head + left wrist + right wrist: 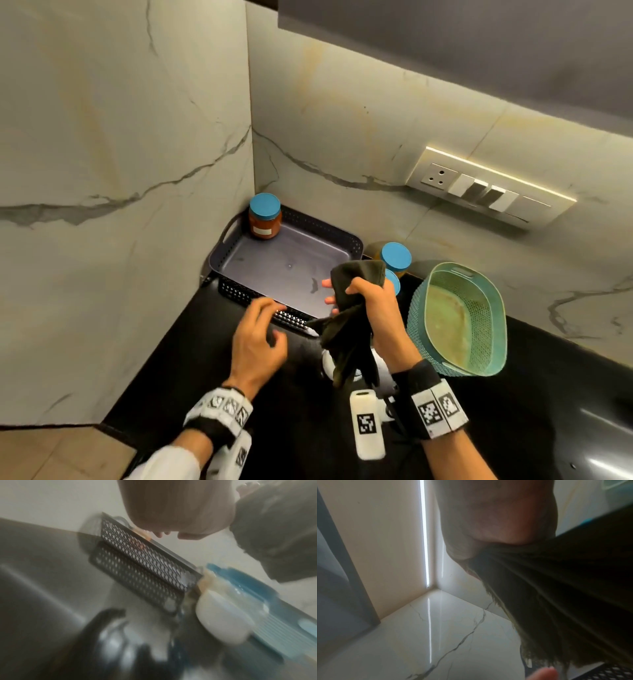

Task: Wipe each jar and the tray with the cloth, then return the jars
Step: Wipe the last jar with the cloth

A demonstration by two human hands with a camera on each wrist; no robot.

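A red-filled jar [264,216] with a blue lid is standing upright in the far left corner of the dark perforated tray [236,294], which is sitting in the corner of the black counter [178,359] against the marble walls [102,137]. The left hand [257,337] is hovering over the tray's near rim, its fingers loosely curled and holding nothing. Just to its right, the right hand [371,308] is gripping the dark cloth [349,329], fingers wrapped round the bunched middle while the loose ends are hanging down over the tray's near right corner. The raised cloth is partly hiding two more blue-lidded jars [396,257] that are standing on the counter just beyond the tray's right end. Further right, a teal mesh basket [419,315] is sitting beside them. A switch panel [489,192] is showing on the back wall.
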